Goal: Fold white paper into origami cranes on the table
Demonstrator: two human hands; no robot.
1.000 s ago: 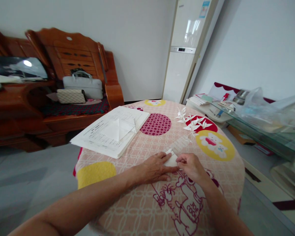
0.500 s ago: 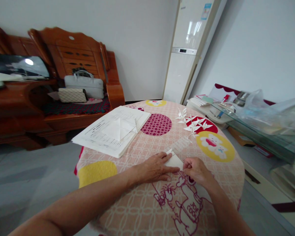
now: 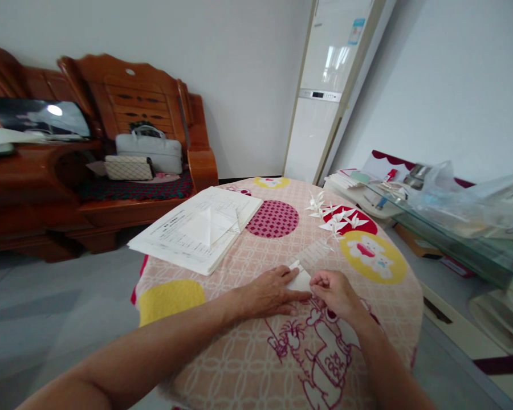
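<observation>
A small piece of folded white paper point(image 3: 301, 281) lies on the round table. My left hand point(image 3: 273, 291) rests flat across its left side, fingers stretched out and pressing it to the cloth. At its right edge my right hand point(image 3: 330, 290) is closed, thumb and fingers pinching the paper's corner. That corner is hidden under the fingertips. Just beyond the paper lies a greyish strip with faint printed lines point(image 3: 314, 253). Several white paper cranes point(image 3: 340, 216) stand in a cluster farther back on the right.
A stack of printed sheets point(image 3: 171, 239) with a folded white piece point(image 3: 209, 226) on top lies at the left. The patterned tablecloth point(image 3: 239, 353) covers the table. A glass-topped cabinet point(image 3: 453, 245) with plastic bags stands right; a wooden sofa point(image 3: 149, 85) holds bags behind.
My right hand has slid a little left along the folded paper, covering more of its right corner. My left hand stays in place. The view has shifted slightly.
</observation>
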